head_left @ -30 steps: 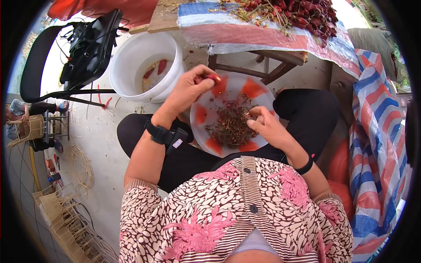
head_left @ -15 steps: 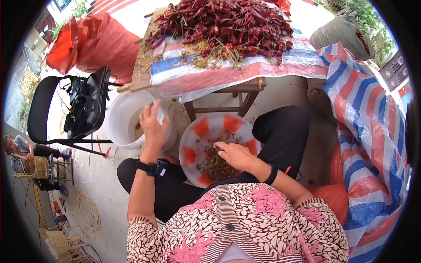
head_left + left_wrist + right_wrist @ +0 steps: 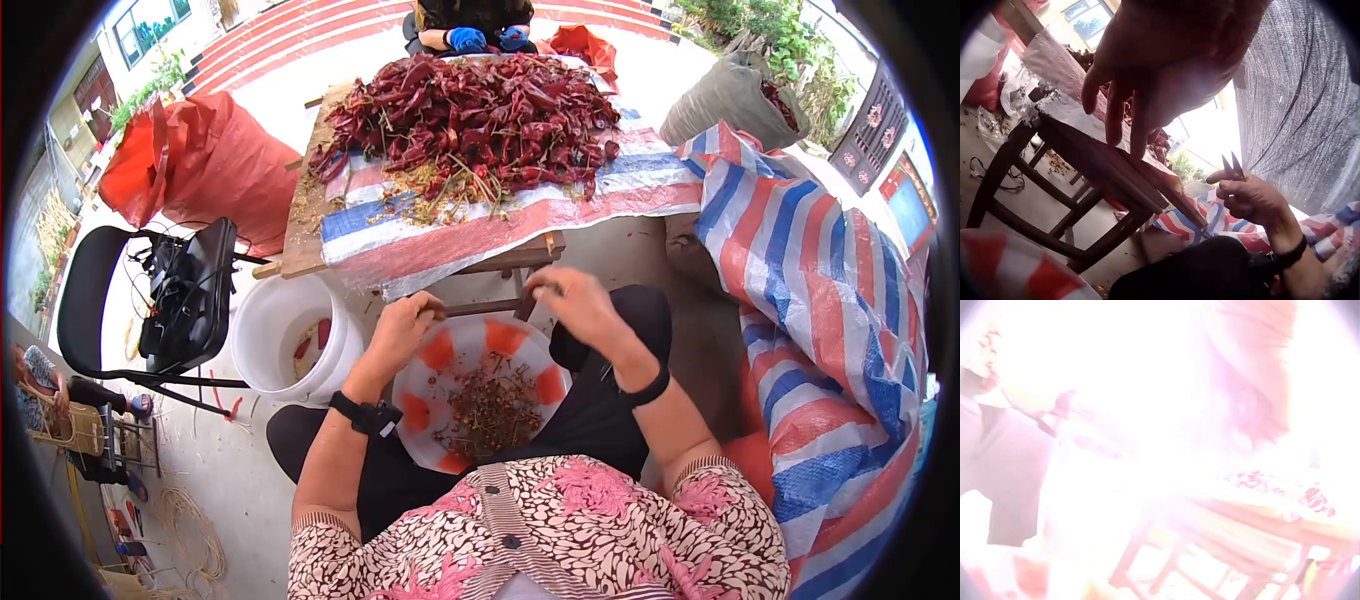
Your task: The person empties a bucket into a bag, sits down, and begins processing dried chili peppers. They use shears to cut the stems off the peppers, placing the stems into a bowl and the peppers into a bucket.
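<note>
A white plate with red patches (image 3: 437, 352) rests on my lap and holds a heap of stems and seeds (image 3: 490, 405). My left hand (image 3: 405, 325) hovers over the plate's far rim. In the left wrist view its fingers (image 3: 1116, 106) hang loosely and hold nothing. My right hand (image 3: 570, 295) is raised past the plate, near the table's front edge. It grips small pointed snips (image 3: 1233, 167), tips up. A big pile of dried red chillies (image 3: 470, 100) lies on the table ahead. The right wrist view is washed out by glare.
The wooden table (image 3: 300, 230) is covered with striped sheeting. A white bucket (image 3: 270, 350) with a few chilli pieces stands at my left, beside a black chair (image 3: 180, 290). Red sacks (image 3: 200, 150) lie far left. A striped tarp (image 3: 820, 280) is on the right. A person in blue gloves (image 3: 480, 38) sits opposite.
My left hand came back from the bucket to the plate's far rim. My right hand rose off the plate toward the table. The head view tilted up.
</note>
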`<action>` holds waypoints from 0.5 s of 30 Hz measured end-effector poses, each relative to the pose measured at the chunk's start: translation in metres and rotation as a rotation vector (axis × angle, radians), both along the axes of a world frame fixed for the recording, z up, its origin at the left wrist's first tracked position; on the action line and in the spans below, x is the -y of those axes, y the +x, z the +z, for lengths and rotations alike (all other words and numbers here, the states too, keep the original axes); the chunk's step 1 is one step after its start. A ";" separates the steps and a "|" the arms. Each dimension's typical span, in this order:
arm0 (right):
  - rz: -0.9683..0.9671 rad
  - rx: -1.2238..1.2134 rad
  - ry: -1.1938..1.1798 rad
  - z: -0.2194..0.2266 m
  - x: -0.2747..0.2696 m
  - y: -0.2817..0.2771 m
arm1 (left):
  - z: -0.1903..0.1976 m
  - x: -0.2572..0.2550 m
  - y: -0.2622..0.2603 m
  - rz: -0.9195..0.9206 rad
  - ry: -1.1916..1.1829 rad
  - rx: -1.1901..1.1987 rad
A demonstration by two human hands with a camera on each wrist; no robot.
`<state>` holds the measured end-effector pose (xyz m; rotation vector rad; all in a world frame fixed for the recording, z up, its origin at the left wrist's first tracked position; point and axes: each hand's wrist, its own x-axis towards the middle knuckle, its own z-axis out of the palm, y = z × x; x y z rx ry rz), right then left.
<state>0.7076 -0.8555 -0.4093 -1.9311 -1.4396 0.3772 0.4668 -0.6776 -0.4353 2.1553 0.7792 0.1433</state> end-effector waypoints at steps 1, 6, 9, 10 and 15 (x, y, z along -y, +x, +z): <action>-0.167 -0.002 -0.016 0.012 -0.013 0.019 | -0.009 0.005 0.000 -0.009 0.072 0.165; -0.653 0.168 -0.013 0.009 -0.084 0.122 | -0.047 0.029 0.004 0.135 -0.246 0.492; -0.781 0.248 -0.140 0.006 -0.112 0.146 | -0.067 0.029 -0.002 0.159 -0.441 0.395; -0.805 0.263 -0.200 0.002 -0.119 0.151 | -0.070 0.029 -0.004 0.164 -0.470 0.354; -0.774 -0.185 0.323 -0.055 -0.137 0.219 | -0.078 0.025 -0.013 0.157 -0.486 0.395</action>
